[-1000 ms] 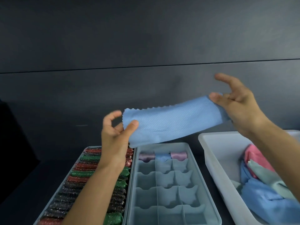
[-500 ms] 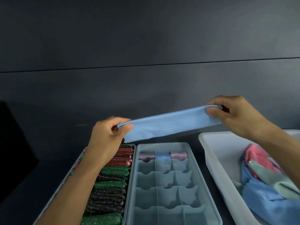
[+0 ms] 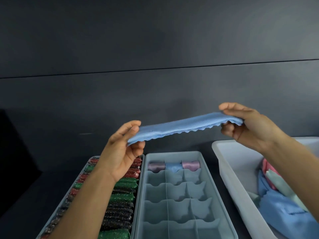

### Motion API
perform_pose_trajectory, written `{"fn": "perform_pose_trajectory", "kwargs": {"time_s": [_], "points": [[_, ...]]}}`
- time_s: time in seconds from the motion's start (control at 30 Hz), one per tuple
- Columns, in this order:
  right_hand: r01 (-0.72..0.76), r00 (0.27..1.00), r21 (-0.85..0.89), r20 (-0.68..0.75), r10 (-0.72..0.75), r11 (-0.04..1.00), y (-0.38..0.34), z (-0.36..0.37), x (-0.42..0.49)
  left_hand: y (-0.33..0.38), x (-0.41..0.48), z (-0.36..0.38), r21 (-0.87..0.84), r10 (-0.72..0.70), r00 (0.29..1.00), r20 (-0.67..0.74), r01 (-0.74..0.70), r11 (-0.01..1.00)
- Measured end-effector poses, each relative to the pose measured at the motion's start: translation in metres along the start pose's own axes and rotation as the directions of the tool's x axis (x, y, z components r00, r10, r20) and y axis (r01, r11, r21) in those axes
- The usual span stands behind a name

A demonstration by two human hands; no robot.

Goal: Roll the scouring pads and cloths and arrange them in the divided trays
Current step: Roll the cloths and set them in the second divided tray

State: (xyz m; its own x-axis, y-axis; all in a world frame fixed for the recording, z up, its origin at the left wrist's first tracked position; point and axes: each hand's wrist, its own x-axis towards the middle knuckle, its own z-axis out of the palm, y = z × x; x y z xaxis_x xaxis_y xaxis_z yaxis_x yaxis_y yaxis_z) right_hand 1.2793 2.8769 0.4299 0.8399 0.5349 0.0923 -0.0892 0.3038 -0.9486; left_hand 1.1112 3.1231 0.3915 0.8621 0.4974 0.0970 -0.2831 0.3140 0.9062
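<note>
A blue cloth [image 3: 183, 126], folded into a long flat strip with a zigzag edge, is stretched in the air between my hands. My left hand [image 3: 120, 150] pinches its left end and my right hand [image 3: 250, 125] pinches its right end. Below it lies a grey-blue divided tray [image 3: 207, 169] whose far row holds three rolled cloths: purple [image 3: 156, 167], blue [image 3: 173, 167] and pink [image 3: 190, 165]. Its other compartments are bare. To the left, a second tray [image 3: 86, 167] is packed with rolled red, green and black scouring pads [image 3: 123, 197].
A white bin [image 3: 229, 163] at the right holds loose blue, pink and pale green cloths [image 3: 284, 207]. Everything sits on a dark surface in front of a dark wall. A black object stands at the far left edge.
The cloth went from an open, wider sheet to a narrow folded strip. Both hands changed their grip on its ends and now hold it flatter, zigzag edge towards me.
</note>
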Motion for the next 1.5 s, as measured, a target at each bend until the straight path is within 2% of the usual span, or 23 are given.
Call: {"fn": "perform_pose_trajectory", "kwargs": {"time_s": [0.1,0.2,0.27,0.33,0.43,0.5,0.63,0.73,0.83,0.93,1.03,1.13,1.23,1.33,1.37,1.43,1.47,1.5], "points": [[-0.095,0.986,0.215,0.153,0.062,0.972,0.003,-0.007,-0.001,-0.003,0.000,-0.004,-0.190,-0.034,0.997,0.074,0.048,0.981],[-0.039,0.980,0.135,0.197,0.012,0.990,0.007,-0.006,-0.005,-0.007,0.001,-0.004,-0.148,-0.011,0.996,0.094,0.025,0.989],[0.042,0.990,0.007,0.133,-0.043,0.999,0.011,0.000,-0.006,-0.009,0.001,-0.002,-0.090,0.020,0.999,0.044,-0.016,0.996],[0.100,0.995,-0.138,0.002,-0.101,0.985,0.014,0.003,-0.004,-0.009,0.001,0.001,0.013,0.054,0.998,-0.025,-0.053,0.998],[0.070,0.973,-0.319,-0.189,-0.135,0.945,0.018,-0.001,0.001,-0.009,0.004,0.002,0.273,0.132,0.973,-0.187,-0.077,0.959],[0.032,0.957,-0.304,-0.265,-0.117,0.952,0.023,-0.007,0.004,-0.012,0.007,-0.001,0.372,0.179,0.952,-0.248,-0.077,0.925],[-0.014,0.970,-0.193,-0.241,-0.034,0.981,0.036,-0.008,0.007,-0.021,0.012,-0.004,0.347,0.115,0.959,-0.257,-0.020,0.938],[-0.048,0.955,-0.335,-0.291,-0.055,0.941,0.041,-0.004,0.010,-0.026,0.020,-0.003,0.421,0.088,0.951,-0.297,0.047,0.906],[-0.016,0.938,-0.441,-0.317,-0.139,0.897,0.043,0.003,0.011,-0.028,0.021,0.005,0.492,0.145,0.948,-0.283,0.014,0.871],[0.107,0.930,-0.509,-0.254,-0.267,0.854,0.043,0.023,0.012,-0.024,0.020,0.026,0.511,0.184,0.965,-0.189,-0.063,0.857],[0.207,0.931,-0.571,-0.135,-0.340,0.795,0.043,0.049,0.011,-0.021,0.017,0.056,0.496,0.159,0.983,-0.091,-0.093,0.863],[0.270,0.929,-0.622,-0.032,-0.369,0.735,0.043,0.069,0.006,-0.020,0.015,0.075,0.442,0.126,0.992,-0.026,-0.102,0.891],[0.329,0.924,-0.595,0.042,-0.380,0.733,0.037,0.079,-0.001,-0.015,0.010,0.083,0.351,0.069,0.998,0.003,-0.066,0.934],[0.316,0.944,-0.617,0.126,-0.306,0.720,0.035,0.077,-0.007,-0.012,0.006,0.081,0.251,0.003,0.998,0.067,-0.020,0.968],[0.318,0.945,-0.619,0.146,-0.292,0.719,0.035,0.075,-0.008,-0.013,0.005,0.078,0.278,0.027,0.997,0.068,-0.045,0.960],[0.325,0.943,-0.576,0.141,-0.300,0.750,0.036,0.071,-0.005,-0.018,0.008,0.070,0.467,0.199,0.979,0.045,-0.196,0.862],[0.315,0.948,-0.523,0.132,-0.289,0.792,0.035,0.068,-0.003,-0.019,0.009,0.065,0.524,0.267,0.963,0.038,-0.247,0.815],[0.295,0.955,-0.447,0.138,-0.261,0.845,0.033,0.065,-0.001,-0.020,0.011,0.059,0.545,0.274,0.960,0.049,-0.256,0.798]]}}
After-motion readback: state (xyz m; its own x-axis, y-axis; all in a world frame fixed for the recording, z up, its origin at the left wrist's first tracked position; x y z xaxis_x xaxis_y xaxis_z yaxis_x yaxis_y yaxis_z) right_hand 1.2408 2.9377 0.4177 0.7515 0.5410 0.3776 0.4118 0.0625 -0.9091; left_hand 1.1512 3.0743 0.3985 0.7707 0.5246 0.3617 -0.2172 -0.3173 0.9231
